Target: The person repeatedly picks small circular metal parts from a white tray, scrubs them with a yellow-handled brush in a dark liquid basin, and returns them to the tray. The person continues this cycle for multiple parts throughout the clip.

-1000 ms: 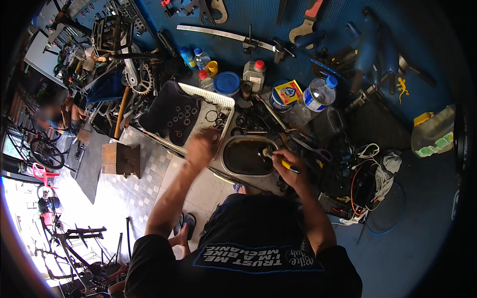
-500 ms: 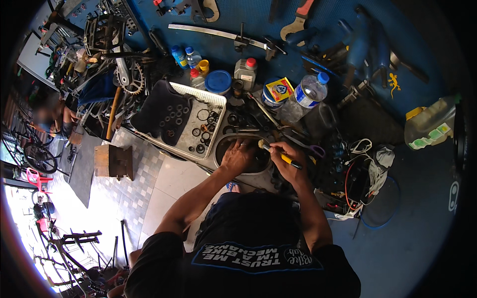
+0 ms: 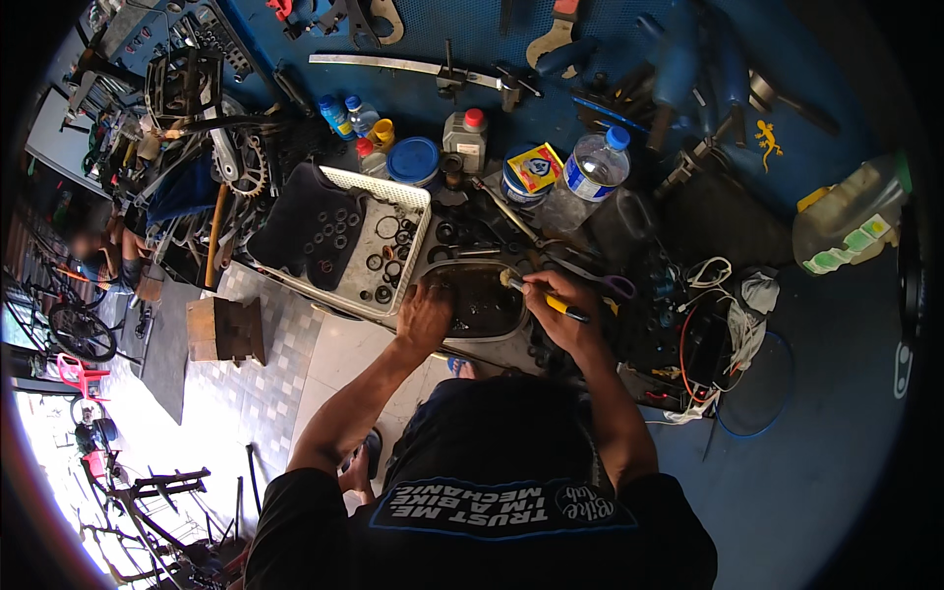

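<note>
Brush [image 3: 564,310], one: smooth yellow-and-black handle gripped in right hand [image 3: 567,336], pale tip over right end of one oval metal pan [image 3: 492,338], dark inside. Left hand [image 3: 425,320] at pan's left end, fingertips hidden; can't tell its grip from where I stand. Alongside: one white plastic basket [image 3: 379,189], one black cloth [image 3: 295,211].

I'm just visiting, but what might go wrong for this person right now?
Small rings lie loose in the white tray; a bump from the left hand nearby might scatter them. The right hand holds a yellow-handled brush at the oval basin, so its dark contents might splash. The blue-capped clear bottle stands among crowded items, so a careless reach might tip it.
</note>
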Demonstrator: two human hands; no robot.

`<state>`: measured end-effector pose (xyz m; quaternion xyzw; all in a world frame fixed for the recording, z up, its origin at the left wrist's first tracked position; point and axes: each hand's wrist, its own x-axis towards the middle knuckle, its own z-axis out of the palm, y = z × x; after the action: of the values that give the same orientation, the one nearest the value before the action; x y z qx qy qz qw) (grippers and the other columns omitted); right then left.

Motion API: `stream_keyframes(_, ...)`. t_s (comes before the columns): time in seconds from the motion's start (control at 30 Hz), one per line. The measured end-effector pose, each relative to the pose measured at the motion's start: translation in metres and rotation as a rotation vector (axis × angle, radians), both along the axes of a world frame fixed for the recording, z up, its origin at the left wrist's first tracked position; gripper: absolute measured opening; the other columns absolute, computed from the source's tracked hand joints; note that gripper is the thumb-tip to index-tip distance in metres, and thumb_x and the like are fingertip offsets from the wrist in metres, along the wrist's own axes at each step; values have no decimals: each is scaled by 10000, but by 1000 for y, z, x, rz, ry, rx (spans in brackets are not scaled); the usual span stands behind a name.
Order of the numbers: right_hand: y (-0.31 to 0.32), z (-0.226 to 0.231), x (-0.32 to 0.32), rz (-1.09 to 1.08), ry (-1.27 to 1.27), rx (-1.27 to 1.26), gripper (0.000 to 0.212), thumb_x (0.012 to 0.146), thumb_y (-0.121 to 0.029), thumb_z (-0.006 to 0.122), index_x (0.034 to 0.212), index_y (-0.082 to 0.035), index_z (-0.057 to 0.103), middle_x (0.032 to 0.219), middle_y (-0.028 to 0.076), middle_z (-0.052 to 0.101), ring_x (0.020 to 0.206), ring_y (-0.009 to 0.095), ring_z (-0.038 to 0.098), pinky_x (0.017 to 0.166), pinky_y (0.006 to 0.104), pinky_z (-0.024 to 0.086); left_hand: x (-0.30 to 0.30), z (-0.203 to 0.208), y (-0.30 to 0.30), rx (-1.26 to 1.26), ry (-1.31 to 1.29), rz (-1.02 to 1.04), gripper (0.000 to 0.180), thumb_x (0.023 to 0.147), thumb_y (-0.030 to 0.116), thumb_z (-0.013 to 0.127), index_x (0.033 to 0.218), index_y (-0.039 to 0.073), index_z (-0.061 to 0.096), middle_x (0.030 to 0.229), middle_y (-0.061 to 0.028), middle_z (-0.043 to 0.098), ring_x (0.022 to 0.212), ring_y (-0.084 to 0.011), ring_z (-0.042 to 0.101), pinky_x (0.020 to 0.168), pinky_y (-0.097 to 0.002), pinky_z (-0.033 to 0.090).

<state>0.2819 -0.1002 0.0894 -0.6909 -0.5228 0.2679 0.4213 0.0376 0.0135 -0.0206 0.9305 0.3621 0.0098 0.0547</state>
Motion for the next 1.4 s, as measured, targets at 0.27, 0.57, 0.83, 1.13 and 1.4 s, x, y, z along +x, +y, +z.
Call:
stream_keyframes(0.27,-1,-11,4,12,86,5,261,1034,-265,752,1176,-46,755,840,68,762,774,99,724,684,286,547,62,-15,-25,-51,-211,-263,479,943,174,672,1420,128,653,1450,-173,651,1443,-400,536,1164,-528,486)
stream_keyframes(0.57,-5,-7,7,15,26,-26,260,1020,-277,766,1168,-63,758,850,100,779,768,139,758,680,308,564,64,-11,-18,-61,-198,-253,355,969,231,676,1307,125,700,1460,-169,620,1390,-408,574,1136,-523,507)
stream_keyframes(0.83,-4,-6,6,4,60,-77,254,1020,-268,764,1170,-63,757,874,95,790,809,146,776,722,303,579,53,-3,-3,-114,-267,-125,341,918,282,795,1204,105,737,1397,-147,616,1303,-388,616,1085,-510,529)
stream_keyframes(1.13,-3,-12,8,8,48,-31,253,1026,-257,759,1170,-48,752,847,71,772,790,119,749,695,290,557,51,2,10,-264,-293,-61,295,867,213,855,1130,100,782,1428,-129,593,1339,-387,578,1078,-504,531)
stream_keyframes(1.4,0,-10,9,34,53,-23,266,1049,-256,749,1173,-20,747,782,33,736,732,69,686,652,268,521,48,-13,13,-182,-354,-104,253,876,206,853,1080,84,766,1427,-152,583,1341,-412,563,1078,-519,525)
